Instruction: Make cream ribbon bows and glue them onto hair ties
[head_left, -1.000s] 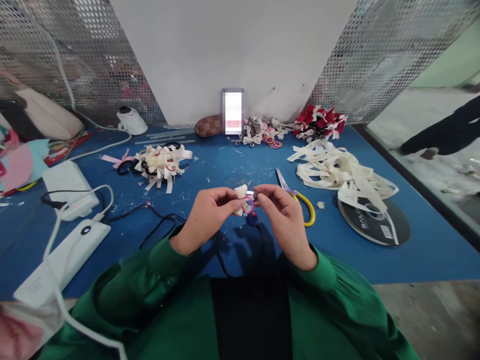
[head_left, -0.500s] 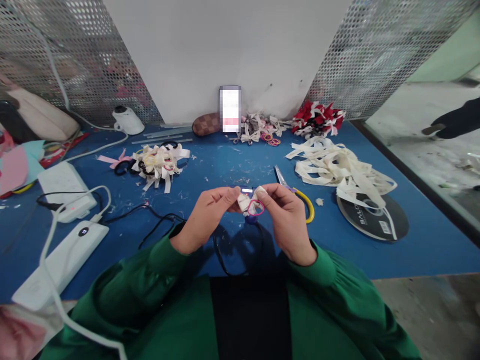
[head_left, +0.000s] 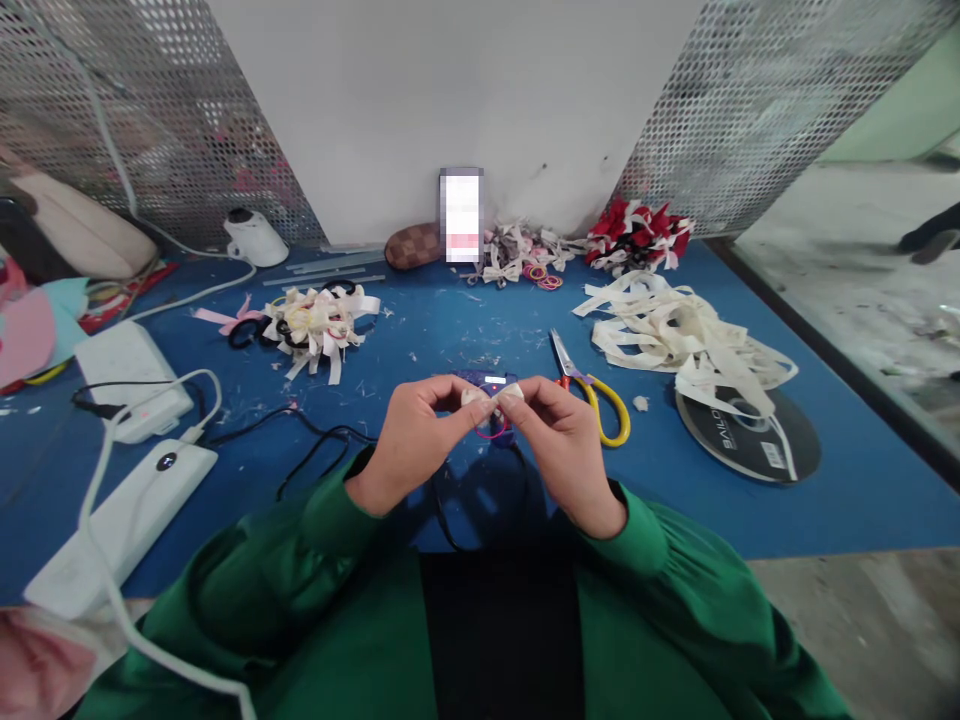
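Close together at the middle of the table, my left hand (head_left: 420,430) and my right hand (head_left: 561,438) pinch a small cream ribbon bow (head_left: 512,391) between thumbs and fingers. Fingertips cover most of the bow. A thin pink elastic band (head_left: 491,436) hangs in a loop just under it. Right behind the hands lies a blue device (head_left: 471,376) with a small lit display, a red light and a black cable. Yellow-handled scissors (head_left: 613,412) lie open beside my right hand.
Long cream ribbon (head_left: 675,325) is heaped at the right, partly over a black reel (head_left: 787,440). Finished-looking bows (head_left: 319,325) pile up at the left. White power banks (head_left: 127,530) with cables lie near left. A phone (head_left: 462,215) stands at the back.
My hands have come closer together and now hide more of the bow. The pink loop has shifted left and slightly down. More of the blue device and scissors shows.
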